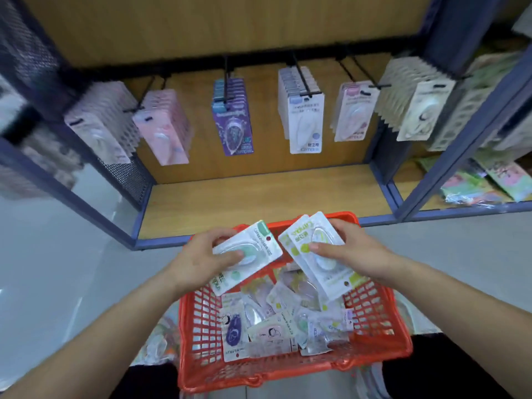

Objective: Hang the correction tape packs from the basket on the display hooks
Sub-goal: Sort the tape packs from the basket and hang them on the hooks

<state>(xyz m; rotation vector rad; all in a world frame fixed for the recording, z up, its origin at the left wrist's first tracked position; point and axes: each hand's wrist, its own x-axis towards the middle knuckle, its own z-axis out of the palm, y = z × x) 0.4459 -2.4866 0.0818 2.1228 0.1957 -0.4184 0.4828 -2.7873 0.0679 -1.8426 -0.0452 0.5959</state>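
Red plastic basket (288,373) sits low before the shelf (259,203), with loose packs (276,312) heaped inside. Above it the left hand (205,253) pinches one mint pack (259,240), thumb on its blister. The right hand (349,249) grips two yellow-green packs (300,236) stacked together. The display hooks (302,79) lie up and ahead, well apart from both hands. The mint pack's long axis slants up to the right, coloured header end toward the shelf. The right-hand pair slants the other way, header seemingly toward the person, so it likely needs turning before threading.
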